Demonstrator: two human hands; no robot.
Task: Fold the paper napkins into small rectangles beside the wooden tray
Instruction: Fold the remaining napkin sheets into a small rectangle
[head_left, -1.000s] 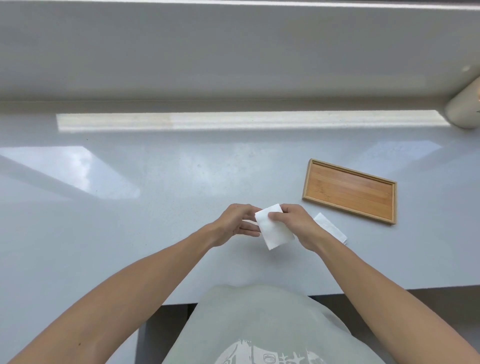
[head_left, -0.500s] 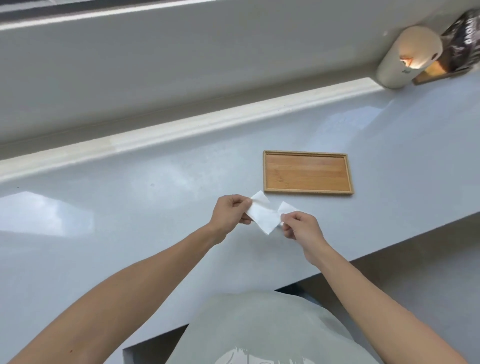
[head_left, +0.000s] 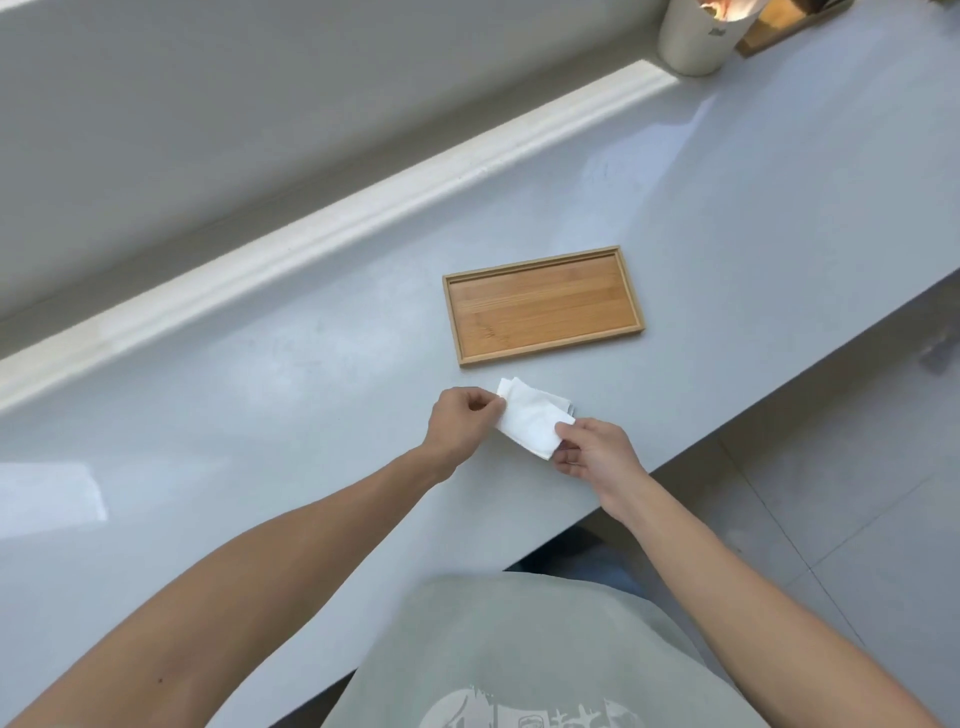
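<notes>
A white napkin (head_left: 530, 425) sits just below the centre of the frame, held between both hands over the grey bench (head_left: 260, 415). The left hand (head_left: 460, 426) has its grip pinched on the napkin's left edge, fingers curled inward and thumb on top. The right hand (head_left: 595, 453) pinches the napkin's lower right corner between thumb and forefinger. The napkin is already folded into a rough rectangle, tilted so its long side runs from upper left to lower right. Behind it, a second layer of white paper (head_left: 561, 402) peeks out at the upper left and right edges; whether that is part of the same napkin or another one lying on the bench cannot be told. The tray (head_left: 543, 306) lies flat on the bench just above the napkin, close to it but apart, with nothing on its wooden floor. In the upper right corner of the frame a pale cup (head_left: 693, 39) stands on the bench, with a brown object (head_left: 779, 26) beside it, cut off by the frame edge.
</notes>
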